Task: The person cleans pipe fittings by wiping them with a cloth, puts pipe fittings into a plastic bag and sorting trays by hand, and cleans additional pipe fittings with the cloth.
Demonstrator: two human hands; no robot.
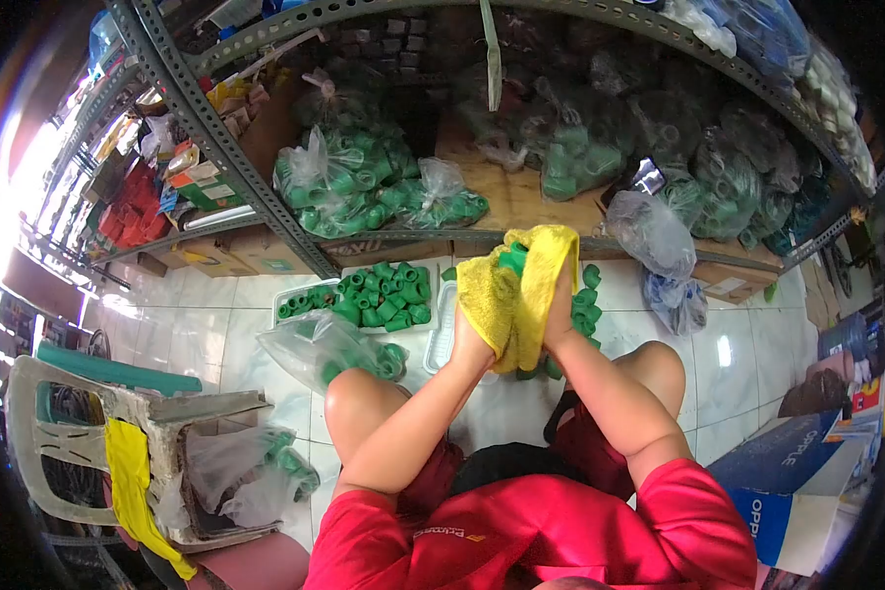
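Both of my hands are raised in front of me, wrapped in a yellow cloth [544, 285]. A green fitting [512, 258] shows between the folds near the top of the cloth. My left hand [470, 339] is on the left side of the cloth, its fingers mostly covered. On the right side is my right hand [560, 313], with its fingers behind the cloth. Beyond them on the floor stands a white tray [283, 299] full of green fittings [383, 295]. Another white tray [442, 329] is partly hidden behind my left hand. More loose green fittings [586, 310] lie right of the cloth.
A metal shelf [403, 236] holds bags of green fittings [349, 172]. An open plastic bag [315, 344] lies near my left knee. At the left is a worn plastic chair [84, 393] with a yellow cloth; at the right, a blue and white box [777, 472].
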